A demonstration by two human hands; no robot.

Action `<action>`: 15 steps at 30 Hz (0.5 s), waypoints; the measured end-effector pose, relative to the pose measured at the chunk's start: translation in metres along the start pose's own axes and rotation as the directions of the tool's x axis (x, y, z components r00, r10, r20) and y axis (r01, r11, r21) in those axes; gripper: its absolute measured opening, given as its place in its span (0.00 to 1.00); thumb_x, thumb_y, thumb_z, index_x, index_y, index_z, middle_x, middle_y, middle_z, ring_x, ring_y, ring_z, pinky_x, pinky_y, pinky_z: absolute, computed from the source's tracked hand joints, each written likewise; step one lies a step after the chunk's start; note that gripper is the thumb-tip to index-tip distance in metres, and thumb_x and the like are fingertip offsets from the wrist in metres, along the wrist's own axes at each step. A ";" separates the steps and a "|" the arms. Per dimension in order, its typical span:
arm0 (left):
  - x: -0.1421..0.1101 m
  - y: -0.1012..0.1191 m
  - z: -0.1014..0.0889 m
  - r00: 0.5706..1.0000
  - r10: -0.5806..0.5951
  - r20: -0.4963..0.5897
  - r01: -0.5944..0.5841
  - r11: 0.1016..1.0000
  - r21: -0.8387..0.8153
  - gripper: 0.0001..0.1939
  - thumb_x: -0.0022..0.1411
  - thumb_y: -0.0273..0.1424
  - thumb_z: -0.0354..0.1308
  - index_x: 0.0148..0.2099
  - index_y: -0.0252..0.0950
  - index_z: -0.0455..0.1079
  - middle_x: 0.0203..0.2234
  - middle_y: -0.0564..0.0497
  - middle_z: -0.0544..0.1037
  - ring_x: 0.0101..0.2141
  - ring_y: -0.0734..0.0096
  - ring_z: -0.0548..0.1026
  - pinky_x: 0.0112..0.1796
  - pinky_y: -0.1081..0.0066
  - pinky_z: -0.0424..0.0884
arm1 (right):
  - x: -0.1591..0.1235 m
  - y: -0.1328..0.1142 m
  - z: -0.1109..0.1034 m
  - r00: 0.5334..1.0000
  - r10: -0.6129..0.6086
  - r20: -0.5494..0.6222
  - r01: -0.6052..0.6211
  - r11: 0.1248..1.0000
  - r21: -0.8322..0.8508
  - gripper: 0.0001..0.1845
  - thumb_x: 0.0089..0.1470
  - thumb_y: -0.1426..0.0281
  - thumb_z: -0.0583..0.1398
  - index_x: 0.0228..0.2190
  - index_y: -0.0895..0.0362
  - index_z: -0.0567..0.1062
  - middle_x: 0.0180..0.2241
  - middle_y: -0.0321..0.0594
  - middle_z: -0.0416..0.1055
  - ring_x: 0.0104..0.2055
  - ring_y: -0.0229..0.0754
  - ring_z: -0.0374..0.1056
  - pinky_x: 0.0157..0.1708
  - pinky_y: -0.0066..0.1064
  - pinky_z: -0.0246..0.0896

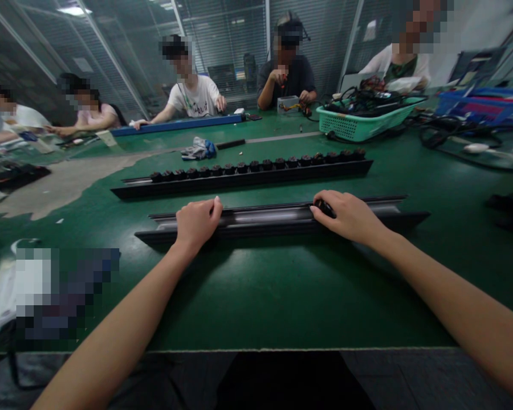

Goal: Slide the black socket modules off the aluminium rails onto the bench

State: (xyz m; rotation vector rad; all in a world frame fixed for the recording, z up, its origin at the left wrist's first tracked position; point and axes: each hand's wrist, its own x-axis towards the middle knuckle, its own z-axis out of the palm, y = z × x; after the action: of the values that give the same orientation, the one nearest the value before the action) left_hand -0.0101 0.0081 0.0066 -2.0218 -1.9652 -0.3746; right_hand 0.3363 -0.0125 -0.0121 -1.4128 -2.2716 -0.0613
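In front of me a long black channel-shaped rail (265,219) lies crosswise on the green table, its hollow side facing up. My left hand (196,223) is closed over the rail left of its middle, thumb upward, with the other fingers partly hidden. Toward the rail's right part, my right hand (346,215) is closed around a small black rounded part (325,207), held at the channel. Whether that part touches the channel floor is hidden by my fingers. Beyond it lies a second black rail (248,181), with a row of several black round parts (267,164) along it.
A green basket (354,125) heaped with cables and dark parts stands at the back right, near a blue basket (483,111). A crumpled cloth (199,148) lies behind the far rail. Pixelated items (68,296) sit at the left front. Several people sit across the table.
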 end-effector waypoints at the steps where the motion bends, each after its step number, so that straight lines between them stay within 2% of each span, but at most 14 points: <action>1: 0.000 0.000 0.000 1.000 0.002 -0.001 -0.002 1.000 -0.002 0.31 0.75 0.44 0.37 0.39 0.39 0.81 0.35 0.44 0.84 0.35 0.55 0.80 0.31 0.66 0.59 | 0.000 0.000 0.000 1.000 0.002 -0.005 -0.002 1.000 0.012 0.17 0.66 0.59 0.52 0.44 0.56 0.73 0.42 0.49 0.77 0.41 0.52 0.73 0.41 0.41 0.62; 8: 0.000 0.000 0.000 1.000 0.001 -0.002 0.000 1.000 0.019 0.31 0.75 0.44 0.37 0.38 0.39 0.81 0.33 0.44 0.84 0.35 0.56 0.80 0.30 0.66 0.56 | 0.000 0.002 0.002 1.000 -0.002 -0.014 0.002 0.999 0.038 0.15 0.65 0.60 0.53 0.43 0.56 0.73 0.42 0.49 0.77 0.42 0.52 0.73 0.42 0.41 0.63; 15: 0.000 0.000 0.000 1.000 -0.005 0.003 0.005 1.000 0.004 0.31 0.75 0.44 0.37 0.39 0.39 0.81 0.34 0.44 0.84 0.35 0.56 0.79 0.31 0.66 0.58 | 0.000 0.004 0.002 1.000 0.018 -0.023 -0.017 0.998 0.054 0.14 0.65 0.61 0.53 0.42 0.57 0.73 0.42 0.50 0.77 0.42 0.53 0.73 0.43 0.42 0.64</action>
State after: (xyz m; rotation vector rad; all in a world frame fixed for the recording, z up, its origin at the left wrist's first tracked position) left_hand -0.0100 0.0082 0.0066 -2.0160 -1.9720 -0.3686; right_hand 0.3389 -0.0104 -0.0151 -1.3974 -2.2248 -0.0110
